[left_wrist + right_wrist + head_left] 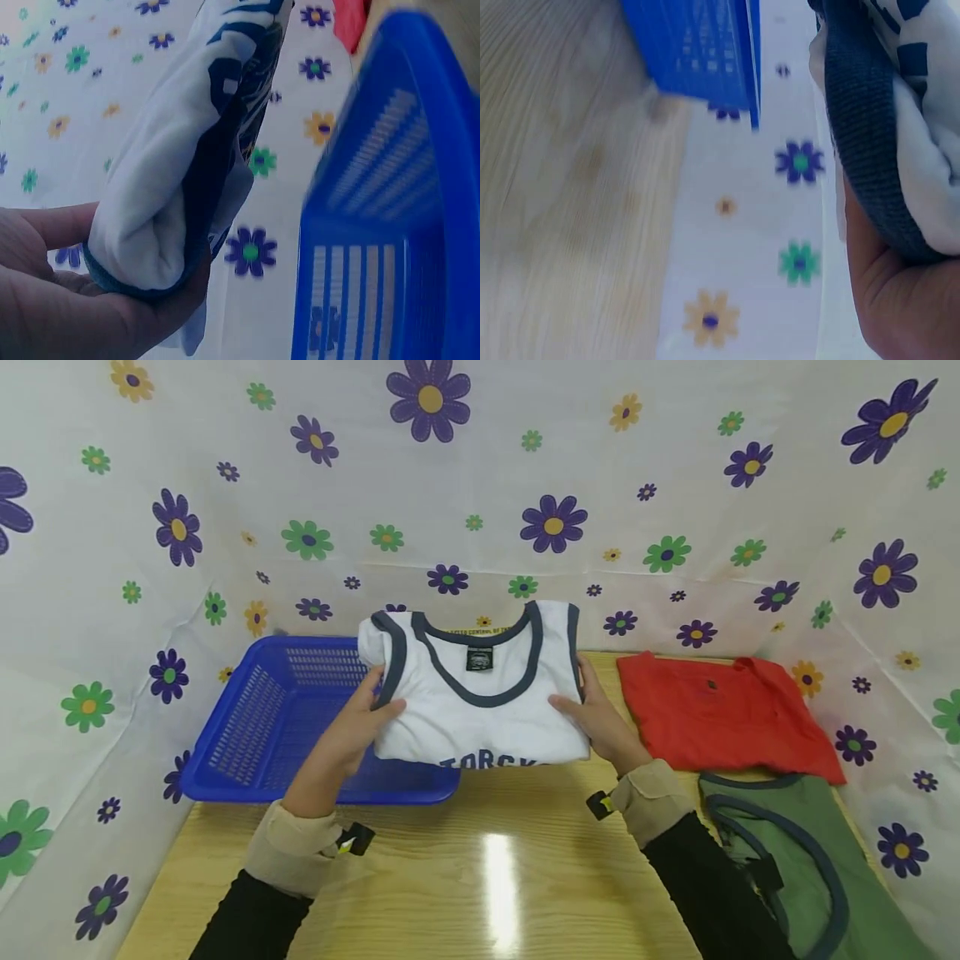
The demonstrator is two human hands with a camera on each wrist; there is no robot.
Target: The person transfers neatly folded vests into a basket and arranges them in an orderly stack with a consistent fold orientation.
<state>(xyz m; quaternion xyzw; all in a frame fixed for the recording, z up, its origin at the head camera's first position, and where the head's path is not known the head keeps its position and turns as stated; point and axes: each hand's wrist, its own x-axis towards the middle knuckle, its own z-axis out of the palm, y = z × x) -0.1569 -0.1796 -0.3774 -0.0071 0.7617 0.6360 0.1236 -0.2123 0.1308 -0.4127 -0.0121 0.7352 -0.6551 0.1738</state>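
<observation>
Shirt (487,727), white with dark trim (487,700), up in air, held between left hand (352,731) and right hand (603,718), partly in front of blue basket (232,792). Each hand pinches one side, thumbs (390,711) on front. Looks light, soft, floppy; should not break or slip much. Best held at both sides, all cloth together, or it may flop open. Left wrist view shows thick folded layers (150,240) at side; head view hides those but shows neck tag (480,658).

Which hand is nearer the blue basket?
Left. In the head view, the left hand overlaps the blue basket; the right hand is well to its right.
</observation>
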